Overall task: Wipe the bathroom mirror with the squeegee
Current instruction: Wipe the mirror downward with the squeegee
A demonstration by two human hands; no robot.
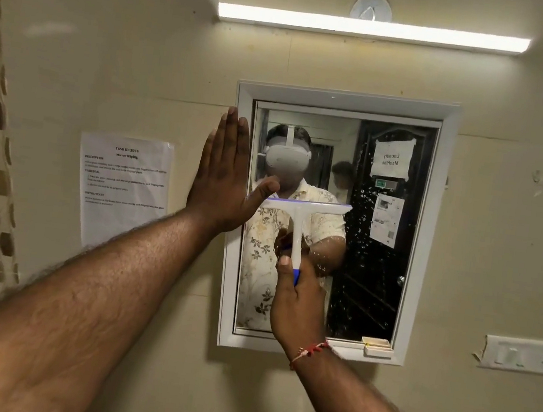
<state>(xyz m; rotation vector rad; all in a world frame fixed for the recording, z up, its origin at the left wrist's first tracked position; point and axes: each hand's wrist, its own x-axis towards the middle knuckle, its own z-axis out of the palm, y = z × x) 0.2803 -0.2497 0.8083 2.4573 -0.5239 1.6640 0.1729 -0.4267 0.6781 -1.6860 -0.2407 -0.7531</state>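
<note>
The mirror (369,288) hangs on the wall in a white frame (346,100). Water droplets speckle its right half; the left half looks smoother. My right hand (298,302) grips the handle of a white squeegee (299,223) with a blue grip. The blade lies level against the glass about halfway up, on the left side. My left hand (222,178) is flat with fingers pointing up, pressed on the left edge of the frame, its thumb near the blade's left end.
A tube light (372,29) glows above the mirror. A printed task sheet (124,186) is stuck to the wall at left. A switch plate (523,355) sits at lower right. A small cream tray (377,347) rests on the frame's lower right ledge.
</note>
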